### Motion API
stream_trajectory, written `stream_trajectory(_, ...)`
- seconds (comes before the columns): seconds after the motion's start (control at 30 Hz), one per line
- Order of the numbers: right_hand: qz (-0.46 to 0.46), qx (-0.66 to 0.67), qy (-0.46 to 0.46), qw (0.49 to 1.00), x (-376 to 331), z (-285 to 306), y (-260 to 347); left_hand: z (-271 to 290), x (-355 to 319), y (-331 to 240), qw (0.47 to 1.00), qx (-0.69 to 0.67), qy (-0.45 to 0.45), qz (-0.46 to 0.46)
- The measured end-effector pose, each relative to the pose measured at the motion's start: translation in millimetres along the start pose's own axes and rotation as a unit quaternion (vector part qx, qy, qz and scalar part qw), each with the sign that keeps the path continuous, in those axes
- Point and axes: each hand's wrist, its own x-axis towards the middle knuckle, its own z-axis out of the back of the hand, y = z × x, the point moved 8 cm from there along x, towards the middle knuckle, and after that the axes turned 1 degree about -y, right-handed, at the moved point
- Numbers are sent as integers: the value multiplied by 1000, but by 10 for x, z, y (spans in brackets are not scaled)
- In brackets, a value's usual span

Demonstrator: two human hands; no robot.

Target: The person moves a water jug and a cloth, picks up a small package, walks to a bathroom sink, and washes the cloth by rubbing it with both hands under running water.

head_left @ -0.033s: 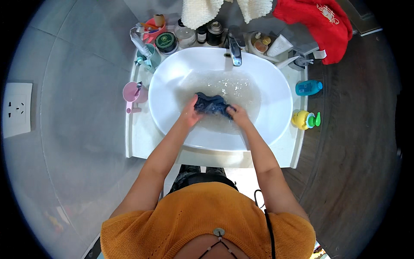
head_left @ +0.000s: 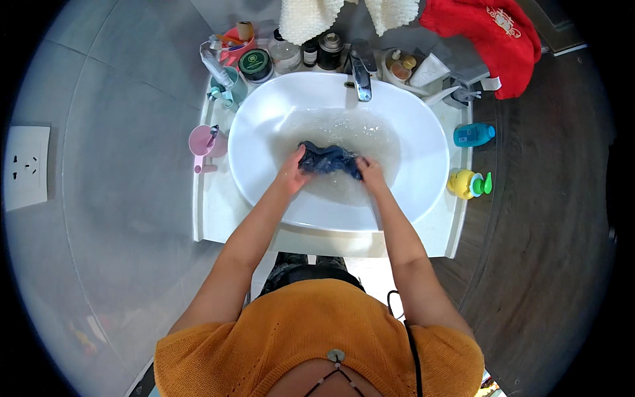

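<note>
The person wears a short-sleeved knitted top in a mustard-orange colour, with a visible ribbed texture across the shoulders and chest. Sleeves end above the elbow; both forearms are bare. The neckline is a V shape, with a thin beaded cord hanging in it and a small round grey button or pendant at its upper point. A thin black cable runs down the right side of the chest. Dark patterned trousers show below the hem. The left hand [head_left: 291, 176] and right hand [head_left: 370, 173] carry no rings or gloves that can be made out.
</note>
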Motion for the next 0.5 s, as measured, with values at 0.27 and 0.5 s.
stream_trajectory(0.27,145,-188,-10,971,-180,-37,198,107,260,-10,995,76,-27,-63)
stream_trajectory(0.5,11,111,16,994,-233,-327,414,-110,197,6,996,59,-1,-67)
